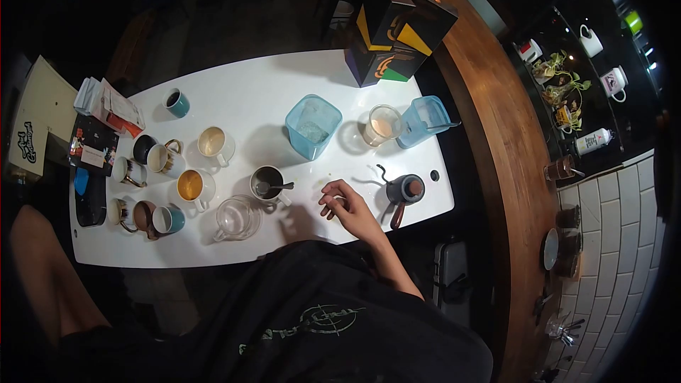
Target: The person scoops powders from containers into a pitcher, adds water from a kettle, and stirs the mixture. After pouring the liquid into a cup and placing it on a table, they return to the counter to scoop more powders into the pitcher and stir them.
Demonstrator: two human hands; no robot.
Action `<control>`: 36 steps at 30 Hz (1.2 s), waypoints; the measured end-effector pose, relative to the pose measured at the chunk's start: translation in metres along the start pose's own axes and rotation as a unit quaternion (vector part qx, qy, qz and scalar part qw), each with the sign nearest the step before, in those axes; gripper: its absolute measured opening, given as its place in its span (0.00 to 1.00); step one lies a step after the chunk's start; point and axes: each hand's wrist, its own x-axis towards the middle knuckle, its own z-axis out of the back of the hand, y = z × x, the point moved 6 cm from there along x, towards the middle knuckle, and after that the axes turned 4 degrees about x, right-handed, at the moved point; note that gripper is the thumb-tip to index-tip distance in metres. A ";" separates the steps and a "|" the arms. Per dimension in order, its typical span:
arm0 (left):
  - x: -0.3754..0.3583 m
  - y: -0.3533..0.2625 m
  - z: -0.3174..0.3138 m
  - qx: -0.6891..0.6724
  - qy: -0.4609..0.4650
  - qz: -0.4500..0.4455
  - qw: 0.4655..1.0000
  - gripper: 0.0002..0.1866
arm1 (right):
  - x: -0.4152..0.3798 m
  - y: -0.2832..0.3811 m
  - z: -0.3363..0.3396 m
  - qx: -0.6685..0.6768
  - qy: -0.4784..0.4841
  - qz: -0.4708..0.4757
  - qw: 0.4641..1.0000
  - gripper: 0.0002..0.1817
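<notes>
My right hand [342,206] hovers over the right half of the white table, its fingers loosely bent and apart, with nothing visible in them. To its left stands a white cup [268,183] with dark contents and a spoon [285,186] in it. A small black kettle [405,189] with a wooden handle is to its right. Beyond the hand is a blue translucent container [312,128]. A clear glass server [238,218] sits left of the hand, near the front edge. My left hand is out of view; a bent bare limb shows at the far left.
Several cups [190,184] crowd the left of the white table [241,78]. A glass with pale contents [381,125] and a blue pitcher [423,122] stand at the right. Black boxes [386,35] are stacked at the back. A wooden counter [489,135] runs along the right.
</notes>
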 end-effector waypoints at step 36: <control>0.038 -0.008 -0.025 -0.033 0.023 0.030 0.999 0.28 | -0.149 0.315 0.048 -0.317 -0.244 0.657 0.639 0.12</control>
